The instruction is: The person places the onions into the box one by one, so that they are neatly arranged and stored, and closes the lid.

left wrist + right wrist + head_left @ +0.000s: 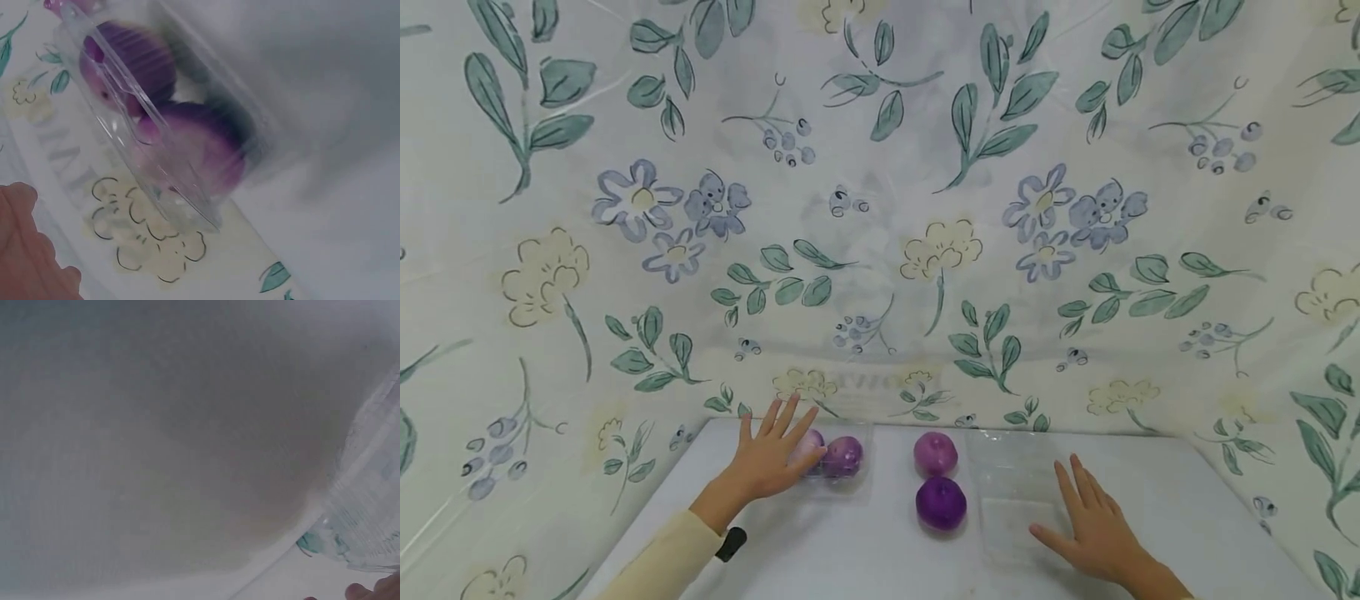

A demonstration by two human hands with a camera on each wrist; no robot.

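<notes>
My left hand (pixel 763 462), fingers spread and straight, hovers at the left side of a transparent plastic box (pixel 867 454). Inside that box sit two round purple onion-like pieces, the right one (pixel 844 457) in plain sight and the left one (pixel 805 447) partly behind my fingers. The left wrist view shows both through the ribbed box wall (pixel 206 212). My right hand (pixel 1097 529) is spread at the right edge of a second transparent box (pixel 1015 504), holding nothing. Between the boxes lie a pink-purple round piece (pixel 936 453) and a darker purple one (pixel 942 504) in front of it.
A white table (pixel 820 550) carries everything. Behind it hangs a floral cloth (pixel 880 200), which also runs down both sides. A black band (pixel 732 544) is on my left wrist.
</notes>
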